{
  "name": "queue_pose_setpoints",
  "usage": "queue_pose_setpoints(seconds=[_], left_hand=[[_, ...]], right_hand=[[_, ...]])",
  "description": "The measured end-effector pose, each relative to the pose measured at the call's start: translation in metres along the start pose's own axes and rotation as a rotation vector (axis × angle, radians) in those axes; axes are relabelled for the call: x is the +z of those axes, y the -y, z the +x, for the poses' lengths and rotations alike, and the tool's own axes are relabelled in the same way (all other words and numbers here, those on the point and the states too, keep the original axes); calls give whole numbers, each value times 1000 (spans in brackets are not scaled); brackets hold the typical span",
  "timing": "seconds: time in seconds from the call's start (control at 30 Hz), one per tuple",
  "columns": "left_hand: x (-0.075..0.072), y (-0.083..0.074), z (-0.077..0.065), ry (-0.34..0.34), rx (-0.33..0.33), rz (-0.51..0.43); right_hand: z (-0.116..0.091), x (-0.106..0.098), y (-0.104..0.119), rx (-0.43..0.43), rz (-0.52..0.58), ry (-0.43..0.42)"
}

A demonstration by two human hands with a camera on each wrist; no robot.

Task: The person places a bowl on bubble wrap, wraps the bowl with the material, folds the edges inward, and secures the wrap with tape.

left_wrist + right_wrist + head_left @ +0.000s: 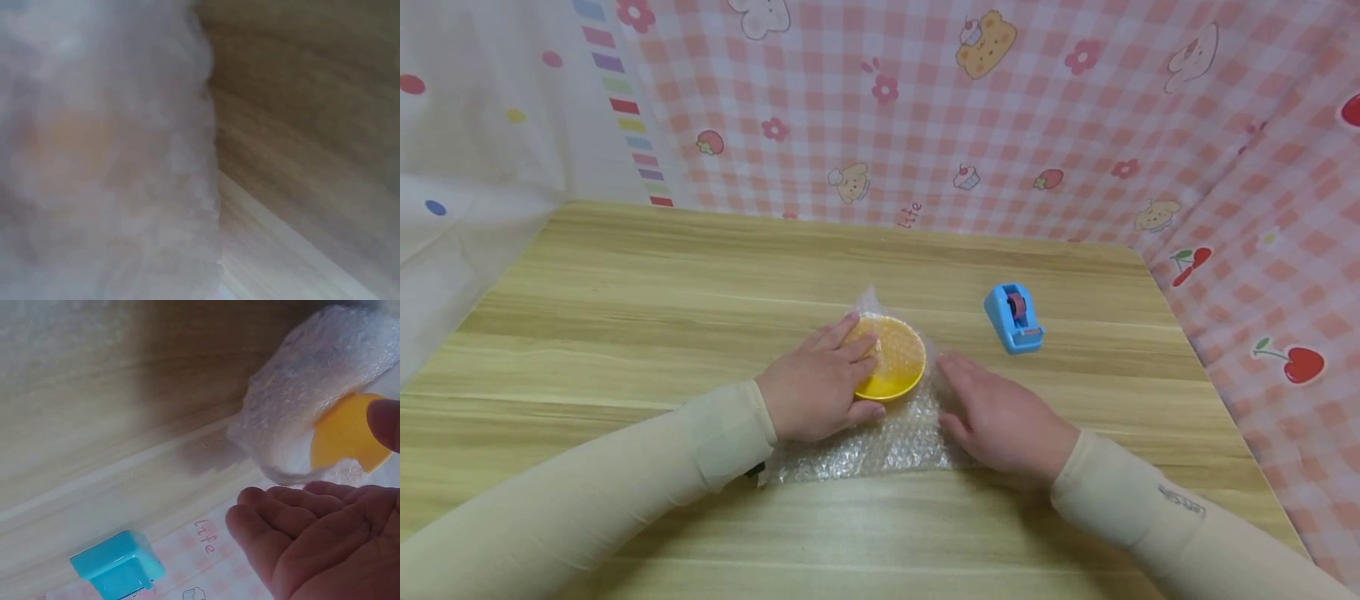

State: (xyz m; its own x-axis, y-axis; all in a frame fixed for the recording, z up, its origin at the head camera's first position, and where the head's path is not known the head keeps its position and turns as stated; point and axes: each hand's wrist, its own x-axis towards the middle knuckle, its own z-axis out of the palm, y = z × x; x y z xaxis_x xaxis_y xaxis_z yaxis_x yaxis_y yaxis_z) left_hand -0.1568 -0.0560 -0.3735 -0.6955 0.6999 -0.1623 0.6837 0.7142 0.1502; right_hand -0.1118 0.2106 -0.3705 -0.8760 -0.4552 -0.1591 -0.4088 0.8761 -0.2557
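A round yellow dish (pixel 898 379) lies on a sheet of bubble wrap (pixel 880 446) on the table, with a flap of the wrap folded over part of it. My left hand (pixel 820 387) rests on the dish and flap, fingers spread flat. At the wrap's right edge is my right hand (pixel 1007 421), fingers straight and thumb apart. In the right wrist view, this edge of bubble wrap (pixel 312 381) stands up beside the fingers (pixel 300 512), with the yellow dish (pixel 340 440) inside. Blurred bubble wrap (pixel 106 162) fills half the left wrist view.
A blue tape dispenser (pixel 1017 321) with a reddish roll stands on the wooden table (pixel 662 275), behind my right hand. Pink checked cloth (pixel 910 125) hangs behind the table and along its right side. White dotted cloth (pixel 482 125) hangs on the left.
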Motion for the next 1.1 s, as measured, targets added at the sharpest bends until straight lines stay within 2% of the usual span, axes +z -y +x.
queue_pose_setpoints(seconds=[0.1,0.33,0.67,0.97,1.1], left_hand=[[0,0,0,4,-1,-1],[-1,0,0,4,3,-3],[-1,0,-1,7,1,-2],[0,1,-1,0,4,-2],[1,2,-1,-1,6,-1]], right_hand=[[-4,-1,-1,20,-45,33],[-15,-2,-5,-11,-117,13],[-24,-1,-9,29,-123,50],[-29,2,-4,4,-159,-66],[-29,3,-2,14,-155,-72]])
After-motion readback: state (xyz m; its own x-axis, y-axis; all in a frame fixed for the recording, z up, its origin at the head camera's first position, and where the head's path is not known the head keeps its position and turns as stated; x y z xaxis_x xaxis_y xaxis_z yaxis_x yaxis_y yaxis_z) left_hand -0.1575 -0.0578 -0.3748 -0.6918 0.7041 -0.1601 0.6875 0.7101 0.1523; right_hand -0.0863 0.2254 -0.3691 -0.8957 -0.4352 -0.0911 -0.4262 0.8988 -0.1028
